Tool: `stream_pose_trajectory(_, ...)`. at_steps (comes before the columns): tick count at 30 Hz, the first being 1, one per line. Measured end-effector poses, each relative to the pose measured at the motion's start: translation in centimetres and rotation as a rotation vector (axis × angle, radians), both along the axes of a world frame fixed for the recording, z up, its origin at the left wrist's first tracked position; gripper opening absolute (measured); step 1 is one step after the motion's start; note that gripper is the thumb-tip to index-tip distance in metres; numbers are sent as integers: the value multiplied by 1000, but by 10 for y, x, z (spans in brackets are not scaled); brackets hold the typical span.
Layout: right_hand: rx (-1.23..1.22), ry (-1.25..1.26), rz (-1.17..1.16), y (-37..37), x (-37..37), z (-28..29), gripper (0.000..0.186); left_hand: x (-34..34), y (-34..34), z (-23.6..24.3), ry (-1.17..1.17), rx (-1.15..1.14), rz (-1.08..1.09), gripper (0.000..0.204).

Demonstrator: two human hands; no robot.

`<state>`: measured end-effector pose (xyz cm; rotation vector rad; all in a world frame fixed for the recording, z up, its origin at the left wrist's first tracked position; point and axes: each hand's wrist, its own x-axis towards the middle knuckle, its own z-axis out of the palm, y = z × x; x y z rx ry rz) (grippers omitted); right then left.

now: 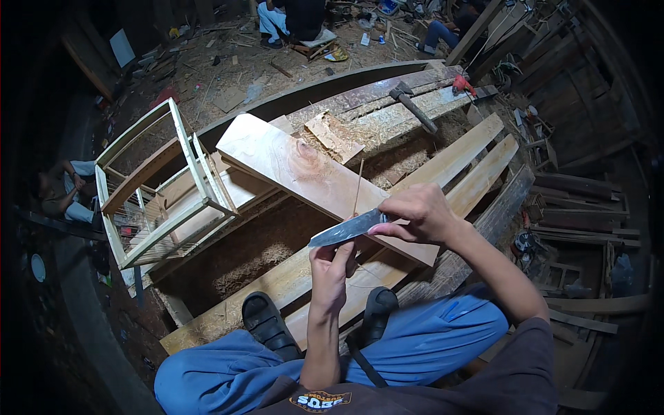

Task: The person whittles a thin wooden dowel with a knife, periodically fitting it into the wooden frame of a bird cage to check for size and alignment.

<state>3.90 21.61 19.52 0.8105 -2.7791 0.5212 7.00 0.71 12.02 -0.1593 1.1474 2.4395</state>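
Note:
My right hand [415, 211] grips a broad metal knife [346, 228], its blade angled down to the left over my left hand [332, 270]. My left hand is closed on a thin wooden stick [358, 183] that rises upright behind the blade; where blade and stick meet is partly hidden by my fingers. Both hands are above a pale wide board [277, 159] lying diagonally across slatted planks [470, 145].
A white wooden frame with thin bars [166, 187] stands at left. A hammer [415, 111], red tool [462, 84] and wood shavings lie beyond the board. Timber offcuts [581, 228] pile at right. Other people sit at far left [72, 194] and back [290, 21], [446, 34].

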Motion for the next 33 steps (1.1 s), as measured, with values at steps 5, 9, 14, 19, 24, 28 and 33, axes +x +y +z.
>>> stream_pose_trajectory(5, -110, 18, -432, 35, -7, 0, 27, 1, -6, 3, 2, -4, -72, 33)
stream_pose_trajectory(9, -68, 99, -659, 53, -1, 20, 34, 4, -3, 12, 1, -8, 7, 33)
stream_pose_trajectory(14, -32, 97, -370, 22, 0, 5, 37, -4, -4, -5, -14, -9, 42, 42)
stream_pose_trajectory(19, -13, -2, -88, -5, 2, -8, 34, 0, -7, -4, -23, 40, 7, 40)
stream_pose_trajectory(24, -90, -63, -8, -19, 6, -10, 33, 7, -1, 8, -104, 65, -21, 49)
stream_pose_trajectory(28, -55, -31, 42, -19, 5, -2, 33, 8, -6, 6, -97, 145, -49, 47)
stream_pose_trajectory(33, 19, 95, 37, -8, 5, 1, 35, 8, -4, 9, -114, 126, -86, 45)
